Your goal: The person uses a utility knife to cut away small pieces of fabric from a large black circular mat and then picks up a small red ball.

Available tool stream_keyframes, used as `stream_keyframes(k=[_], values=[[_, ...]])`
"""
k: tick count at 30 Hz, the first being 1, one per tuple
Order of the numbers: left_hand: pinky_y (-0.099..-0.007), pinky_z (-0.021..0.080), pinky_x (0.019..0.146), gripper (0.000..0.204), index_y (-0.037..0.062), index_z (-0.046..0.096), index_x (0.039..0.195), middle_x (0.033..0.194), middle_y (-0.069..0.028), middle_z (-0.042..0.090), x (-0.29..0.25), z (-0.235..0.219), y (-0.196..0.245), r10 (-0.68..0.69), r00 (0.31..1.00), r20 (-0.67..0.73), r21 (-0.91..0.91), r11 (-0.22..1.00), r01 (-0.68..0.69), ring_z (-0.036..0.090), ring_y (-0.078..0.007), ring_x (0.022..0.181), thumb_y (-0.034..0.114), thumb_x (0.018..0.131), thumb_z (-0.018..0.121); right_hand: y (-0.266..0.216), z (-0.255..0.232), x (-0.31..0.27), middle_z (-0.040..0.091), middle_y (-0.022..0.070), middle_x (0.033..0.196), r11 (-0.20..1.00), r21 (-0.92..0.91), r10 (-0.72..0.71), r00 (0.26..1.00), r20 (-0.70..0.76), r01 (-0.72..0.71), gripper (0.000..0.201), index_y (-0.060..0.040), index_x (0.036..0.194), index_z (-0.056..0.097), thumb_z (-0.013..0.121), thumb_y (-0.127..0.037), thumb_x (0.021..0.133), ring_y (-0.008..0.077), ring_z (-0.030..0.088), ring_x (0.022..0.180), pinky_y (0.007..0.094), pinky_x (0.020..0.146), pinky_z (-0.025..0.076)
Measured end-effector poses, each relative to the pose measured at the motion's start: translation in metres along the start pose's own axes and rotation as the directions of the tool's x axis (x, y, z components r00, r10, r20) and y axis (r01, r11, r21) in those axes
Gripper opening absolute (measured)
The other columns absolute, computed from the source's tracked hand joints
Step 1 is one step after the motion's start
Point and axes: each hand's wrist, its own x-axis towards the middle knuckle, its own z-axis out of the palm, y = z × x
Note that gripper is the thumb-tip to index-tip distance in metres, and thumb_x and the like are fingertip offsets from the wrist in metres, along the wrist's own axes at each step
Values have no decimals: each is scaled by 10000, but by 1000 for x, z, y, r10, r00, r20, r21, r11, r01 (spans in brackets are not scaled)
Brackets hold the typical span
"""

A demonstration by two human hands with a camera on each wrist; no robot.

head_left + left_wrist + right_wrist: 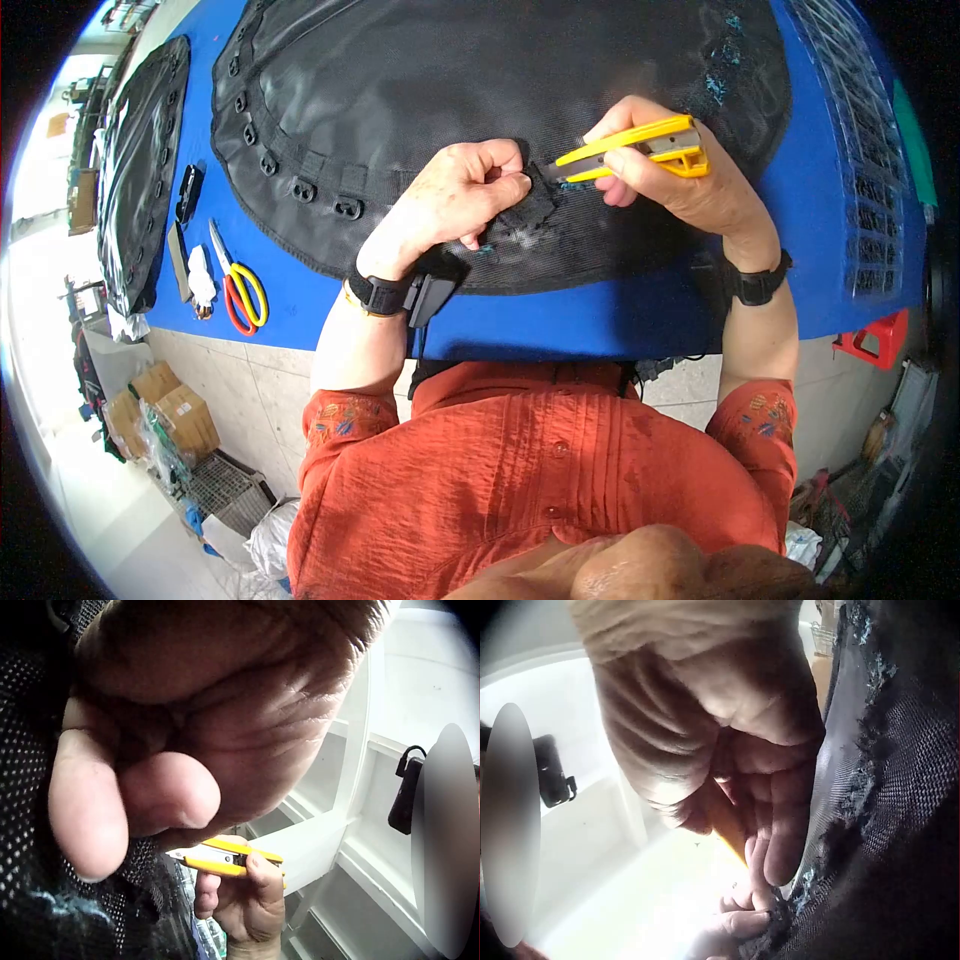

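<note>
A large black mesh piece [420,90] with a curved border lies spread on the blue table. Near its front edge, my left hand [450,195] pinches a small black fabric flap [537,203] between thumb and forefinger. My right hand [690,180] grips yellow thread snips [640,136], whose tips point left, right beside the flap. In the left wrist view the snips [214,865] show behind my left fingers. Light-blue thread bits [75,906] cling to the mesh close to the pinched spot. My right palm hides most of the snips in the right wrist view.
Scissors [240,290] with red and yellow handles lie on the blue table [290,305] at left. More blue thread scraps [716,88] dot the mesh at the far right. Black buckle-like parts [303,190] line its left border. Clear plastic packs [875,220] stretch along the right side.
</note>
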Motion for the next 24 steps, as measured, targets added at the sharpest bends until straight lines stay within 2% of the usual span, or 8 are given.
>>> stream_keyframes(k=[5,8,9,12,16,20,21,24], values=[[-231,404,423,232,93,602,859,608,74,506,0,1,1,-7,1000,-14,4,1000,7,479,-36,449,228,1038,662,-4,0,-2,721,55,926,1000,-21,16,1000,13,-16,215,-34,1137,650,612,-229,1056,88,713,807,261,740,601],[-231,403,422,232,89,599,861,612,71,519,-1,1,3,1,1000,-18,28,1000,-1,485,-35,449,225,1037,665,-8,-2,-3,703,46,914,997,27,67,998,4,-67,209,-47,1090,658,688,-242,1020,88,679,763,251,700,575],[-267,424,433,228,62,591,842,599,37,513,-2,1,5,-24,999,-24,27,999,25,501,-59,467,199,1013,653,-3,-2,-3,717,62,883,998,39,50,998,-23,-49,207,-44,1060,674,683,-247,1020,112,695,733,263,668,581],[-265,422,434,229,62,591,840,595,35,512,-2,2,5,-52,998,-39,27,998,53,500,-59,461,196,1014,655,-2,-12,-1,735,93,851,994,3,109,994,15,-109,211,-16,1153,658,637,-187,1031,126,722,707,266,646,596],[-262,411,428,236,67,587,829,594,41,517,-1,2,4,-50,998,-38,18,999,51,506,-58,457,189,1020,652,1,-16,7,738,115,822,986,18,166,986,-13,-166,203,-12,1128,657,645,-188,1027,159,726,664,279,590,594],[-264,415,427,254,75,556,810,595,43,517,-2,1,8,-57,998,-25,12,998,58,508,-57,453,175,1021,655,8,-19,8,744,117,830,992,45,117,990,-72,-114,204,-8,1103,674,657,-200,1036,153,725,657,268,573,591],[-260,421,429,260,80,544,803,596,50,511,-4,2,13,-62,997,-34,21,998,63,502,-54,452,169,1021,655,7,-21,8,746,104,829,989,38,146,986,-84,-143,194,-12,1058,708,687,-202,1027,145,722,664,262,571,586],[-255,427,431,251,82,547,808,604,55,504,-4,2,13,-55,998,-22,-8,998,54,498,-51,453,160,1021,655,16,-22,10,733,80,765,994,86,77,979,-189,-62,291,-6,988,762,740,-296,999,132,700,620,262,543,570]])
